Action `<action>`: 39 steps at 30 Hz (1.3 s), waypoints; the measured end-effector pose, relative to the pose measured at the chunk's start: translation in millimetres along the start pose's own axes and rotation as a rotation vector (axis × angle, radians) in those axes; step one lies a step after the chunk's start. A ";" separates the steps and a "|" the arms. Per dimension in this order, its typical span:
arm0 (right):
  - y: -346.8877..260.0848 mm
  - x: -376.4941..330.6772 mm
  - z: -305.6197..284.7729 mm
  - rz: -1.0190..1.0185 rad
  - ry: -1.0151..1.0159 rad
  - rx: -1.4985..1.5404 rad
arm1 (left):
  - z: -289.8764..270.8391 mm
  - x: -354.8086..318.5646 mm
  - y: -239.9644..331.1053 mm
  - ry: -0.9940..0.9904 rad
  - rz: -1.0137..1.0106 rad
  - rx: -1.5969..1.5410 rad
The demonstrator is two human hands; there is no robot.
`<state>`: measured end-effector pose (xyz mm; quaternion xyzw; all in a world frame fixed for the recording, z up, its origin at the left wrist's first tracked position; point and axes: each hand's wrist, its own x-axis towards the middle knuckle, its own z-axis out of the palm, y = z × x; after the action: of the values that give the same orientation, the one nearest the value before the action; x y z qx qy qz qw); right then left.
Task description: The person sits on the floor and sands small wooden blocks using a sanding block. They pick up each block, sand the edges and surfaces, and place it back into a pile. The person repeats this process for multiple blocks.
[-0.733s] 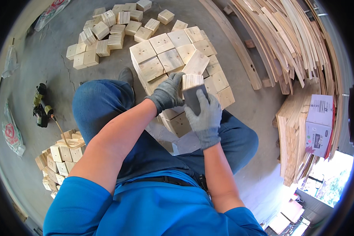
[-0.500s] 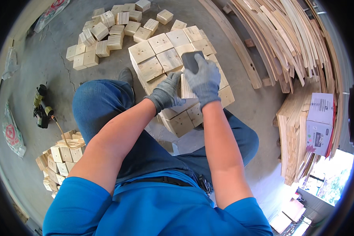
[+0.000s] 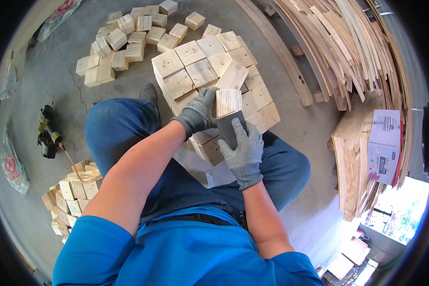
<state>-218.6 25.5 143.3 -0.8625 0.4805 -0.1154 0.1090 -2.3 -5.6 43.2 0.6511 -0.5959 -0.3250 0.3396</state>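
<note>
Gloved in grey, my left hand point(image 3: 199, 112) grips the left side of a wooden block point(image 3: 229, 102). The block is tilted above the stacked blocks, its layered side up toward me and a plain pale face beyond. My right hand point(image 3: 245, 151) holds a dark grey, flat sanding pad point(image 3: 229, 127) against the near side of that block, fingers along its right edge and thumb at the left. Whether the pad is a sheet or a thicker piece cannot be made out. Beneath is a stack of pale wooden blocks point(image 3: 201, 72), standing between my knees.
Loose blocks point(image 3: 136, 38) lie on the floor beyond, and another block pile point(image 3: 76, 190) is at left near a black and olive power tool point(image 3: 46, 131) with a hose. Long boards point(image 3: 329, 43), a timber stack point(image 3: 350, 157) and a carton point(image 3: 385, 147) stand at right.
My right hand and the dark pad have moved toward me, from the block's far top down to its near side. The block has tipped, and my left hand keeps its hold.
</note>
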 end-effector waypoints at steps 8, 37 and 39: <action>5.4 94.8 25.8 -0.038 0.108 -0.020 | 5.1 -0.2 -12.6 0.038 -0.001 0.032; 21.7 62.4 10.7 0.015 0.119 0.035 | -2.5 1.6 -0.9 -0.049 -0.064 -0.009; 20.5 89.4 18.5 0.015 0.150 0.000 | -1.8 2.9 -1.9 -0.067 -0.105 0.011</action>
<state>-183.8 -59.9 128.1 -0.8478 0.4938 -0.1789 0.0735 0.5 -8.3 42.6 0.6723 -0.5736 -0.3606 0.2982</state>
